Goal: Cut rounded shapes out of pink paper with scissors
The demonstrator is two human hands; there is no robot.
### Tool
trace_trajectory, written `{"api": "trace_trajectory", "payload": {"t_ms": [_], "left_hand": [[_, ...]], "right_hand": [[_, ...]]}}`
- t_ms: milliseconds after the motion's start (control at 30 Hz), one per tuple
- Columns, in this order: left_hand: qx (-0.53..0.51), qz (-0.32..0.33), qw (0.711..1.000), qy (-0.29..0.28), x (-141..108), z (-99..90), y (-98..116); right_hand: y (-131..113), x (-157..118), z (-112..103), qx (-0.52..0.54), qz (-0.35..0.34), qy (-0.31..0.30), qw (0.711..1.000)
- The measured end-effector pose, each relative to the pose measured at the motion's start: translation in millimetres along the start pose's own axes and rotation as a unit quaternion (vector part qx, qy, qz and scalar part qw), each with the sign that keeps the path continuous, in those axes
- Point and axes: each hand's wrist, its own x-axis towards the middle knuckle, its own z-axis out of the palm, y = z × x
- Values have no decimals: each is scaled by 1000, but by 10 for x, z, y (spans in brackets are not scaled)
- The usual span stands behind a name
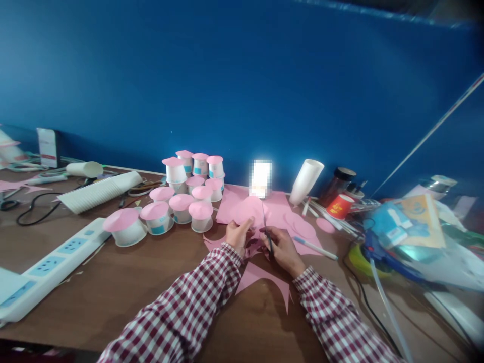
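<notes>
My left hand (239,236) pinches the lower left edge of a rounded piece of pink paper (247,207). In my right hand (283,248) are dark-handled scissors (269,242), their blades pointing up along the right side of that paper. Under and behind both hands lie larger pink sheets (229,201). A curved pink offcut (260,277) rests on the table just below my hands.
Left of my hands stand several white cups (201,222) with pink paper tops. A power strip (56,267) and stacked cups (102,191) are farther left. To the right are a marker (315,248), a red cup (340,206), a glue gun (389,259) and plastic bags (449,252).
</notes>
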Motion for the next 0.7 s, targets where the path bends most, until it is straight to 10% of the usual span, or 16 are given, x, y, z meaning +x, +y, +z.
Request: {"api": "trace_trajectory", "payload": {"t_ms": [700], "left_hand": [[-110,-1,993,-33,170,-110,133]], "right_hand": [[-36,-6,0,-46,-19,22,999]]}}
